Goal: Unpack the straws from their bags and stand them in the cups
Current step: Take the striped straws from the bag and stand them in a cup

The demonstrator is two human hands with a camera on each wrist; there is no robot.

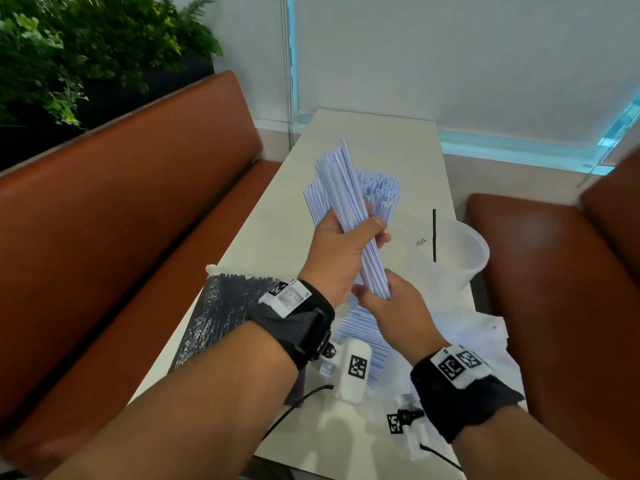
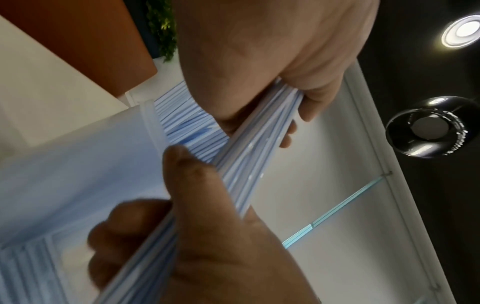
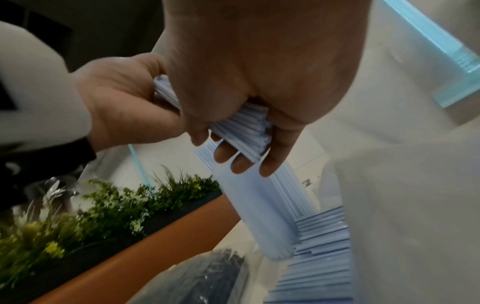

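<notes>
Booth seating in rust-brown upholstery flanks a narrow pale table [image 1: 398,140], with greenery [image 1: 86,46] at ten o'clock beyond the bench back. Above the table's middle, the left hand [image 1: 341,251] is curled round the mid-length of a bundle of white, blue-striped straws [image 1: 349,206], and the right hand [image 1: 394,306] clasps the bundle's lower end; the bundle tilts towards eleven o'clock. Behind it, a cup already full of the same straws [image 1: 381,188] stands at twelve o'clock. More striped straws [image 1: 360,334] lie on the table beneath the wrists, a sealed bag of black straws [image 1: 221,313] lies at eight o'clock, and a translucent cup [image 1: 460,251] holding a single black straw [image 1: 434,233] stands at two o'clock.

Judging from the uneven tips, the bundle may fan apart if either clasp loosens, scattering straws across the table. Pushing it into the crowded cup could tip that cup or buckle straws.
</notes>
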